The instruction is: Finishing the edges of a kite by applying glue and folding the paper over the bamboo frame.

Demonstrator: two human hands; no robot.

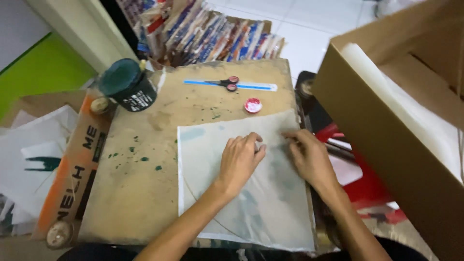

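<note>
Your left hand [239, 159] lies palm down, fingers loosely curled, pressing on a pale, thin sheet of fabric [246, 193] and gripping nothing. Your right hand [309, 157], just to its right, pinches the sheet's far right edge between fingertips. The sheet is squarish, faintly stained, and covers the near right part of a flat brown board [140, 183] speckled with green paint. Farther off lie a small round red lid [253, 105], then red-handled scissors [227, 83] across a blue ruler [256, 87]. A dark green can [126, 84] stands far left. A big cardboard box [386, 125] rises on the right.
</note>
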